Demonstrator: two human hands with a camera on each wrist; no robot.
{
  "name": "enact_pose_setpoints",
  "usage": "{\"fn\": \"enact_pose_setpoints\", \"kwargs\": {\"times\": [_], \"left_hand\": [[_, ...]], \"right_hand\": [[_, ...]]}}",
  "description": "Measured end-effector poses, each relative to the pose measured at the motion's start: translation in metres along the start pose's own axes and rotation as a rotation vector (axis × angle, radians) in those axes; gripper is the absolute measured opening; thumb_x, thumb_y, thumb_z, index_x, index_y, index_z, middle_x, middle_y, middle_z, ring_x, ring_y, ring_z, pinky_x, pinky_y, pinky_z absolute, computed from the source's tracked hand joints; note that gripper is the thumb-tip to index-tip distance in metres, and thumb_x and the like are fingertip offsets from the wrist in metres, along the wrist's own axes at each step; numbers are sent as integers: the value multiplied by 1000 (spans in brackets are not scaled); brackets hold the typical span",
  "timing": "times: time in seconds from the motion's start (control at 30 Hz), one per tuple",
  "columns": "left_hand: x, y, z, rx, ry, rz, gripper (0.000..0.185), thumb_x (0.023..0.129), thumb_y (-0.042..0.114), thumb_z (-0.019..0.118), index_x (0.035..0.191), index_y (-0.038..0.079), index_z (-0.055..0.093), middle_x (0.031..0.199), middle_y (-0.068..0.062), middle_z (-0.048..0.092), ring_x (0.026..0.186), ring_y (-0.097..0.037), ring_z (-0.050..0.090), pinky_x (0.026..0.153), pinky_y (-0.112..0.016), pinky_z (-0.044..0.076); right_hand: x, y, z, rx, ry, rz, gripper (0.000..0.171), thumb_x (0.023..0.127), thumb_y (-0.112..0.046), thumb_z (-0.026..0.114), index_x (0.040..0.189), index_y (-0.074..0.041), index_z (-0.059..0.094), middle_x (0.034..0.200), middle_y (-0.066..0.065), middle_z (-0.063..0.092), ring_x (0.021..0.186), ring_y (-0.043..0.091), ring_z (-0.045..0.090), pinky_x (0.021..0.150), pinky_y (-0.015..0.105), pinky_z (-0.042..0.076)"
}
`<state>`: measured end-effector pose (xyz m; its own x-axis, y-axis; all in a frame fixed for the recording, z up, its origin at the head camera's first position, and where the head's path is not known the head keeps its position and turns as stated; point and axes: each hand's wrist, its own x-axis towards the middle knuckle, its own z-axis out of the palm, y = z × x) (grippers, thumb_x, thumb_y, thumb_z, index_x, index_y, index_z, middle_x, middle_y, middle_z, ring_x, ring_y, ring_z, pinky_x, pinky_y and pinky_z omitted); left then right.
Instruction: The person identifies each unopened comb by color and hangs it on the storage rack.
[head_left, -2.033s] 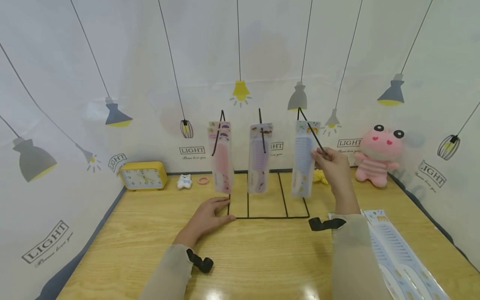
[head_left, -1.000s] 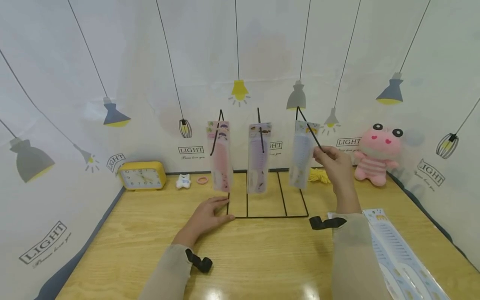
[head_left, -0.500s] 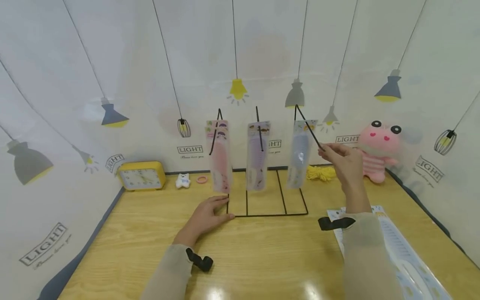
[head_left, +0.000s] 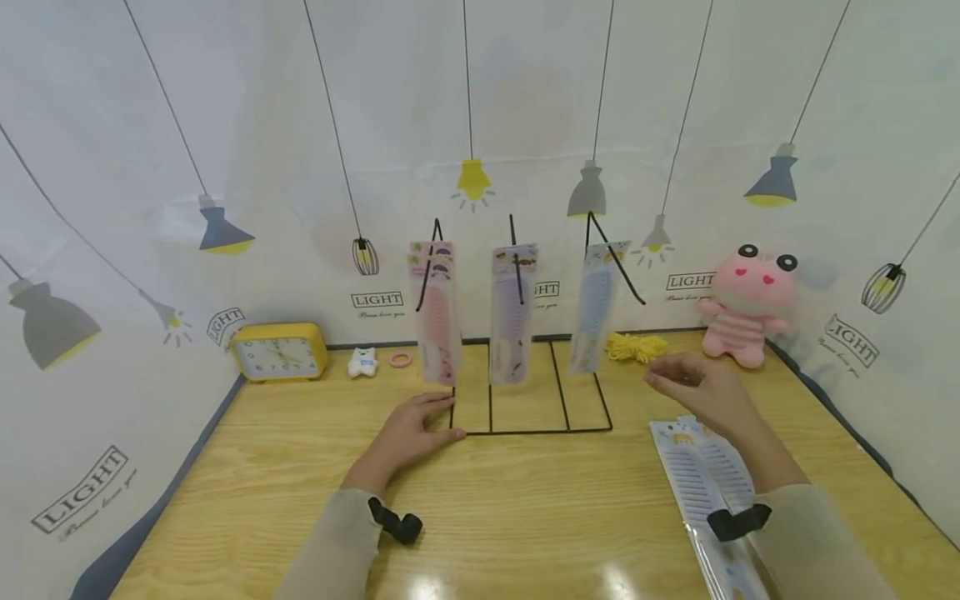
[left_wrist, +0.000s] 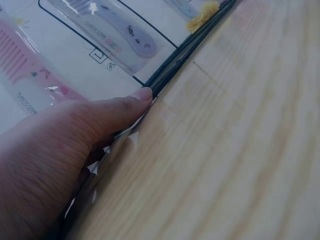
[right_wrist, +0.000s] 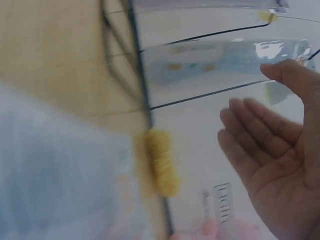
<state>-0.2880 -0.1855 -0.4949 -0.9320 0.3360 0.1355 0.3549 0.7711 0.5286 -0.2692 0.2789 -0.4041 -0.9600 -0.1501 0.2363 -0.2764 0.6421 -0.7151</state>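
A table, cut off at its near edge, bore a black wire rack hung with pink comb packs, a purple pack and a blue pack; any behind were hard to make out. Flat packs lay at right, partly hidden by the right sleeve. The left hand rested unclenched against the rack's base, most fingers hidden in its wrist view. The right hand, released and empty, hovered near yellow string.

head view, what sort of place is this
Probably an indoor tabletop corner set up for display practice: a wooden table against a lamp-printed backdrop, with packaged combs hanging on a black wire rack.
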Motion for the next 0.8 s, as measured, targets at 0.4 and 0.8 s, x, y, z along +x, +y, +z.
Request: {"fn": "enact_pose_setpoints", "kwargs": {"times": [0.4, 0.8], "left_hand": [[3, -3, 2, 5, 15, 33, 71, 87, 59, 71, 144, 18, 58, 150, -3, 50, 140, -29, 43, 116, -50, 33], [0, -4, 2, -2, 26, 22, 69, 87, 58, 71, 144, 20, 59, 149, -3, 51, 139, -29, 44, 116, -50, 33]], "right_hand": [[-24, 82, 38, -55, -1, -223, 21, 100, -13, 64, 119, -7, 71, 113, 4, 73, 105, 11, 66, 87, 8, 46], [-20, 90, 42, -209, 66, -347, 7, 95, -10, 70, 96, -16, 74, 100, -6, 66, 85, 6, 56, 68, 22, 47]]}}
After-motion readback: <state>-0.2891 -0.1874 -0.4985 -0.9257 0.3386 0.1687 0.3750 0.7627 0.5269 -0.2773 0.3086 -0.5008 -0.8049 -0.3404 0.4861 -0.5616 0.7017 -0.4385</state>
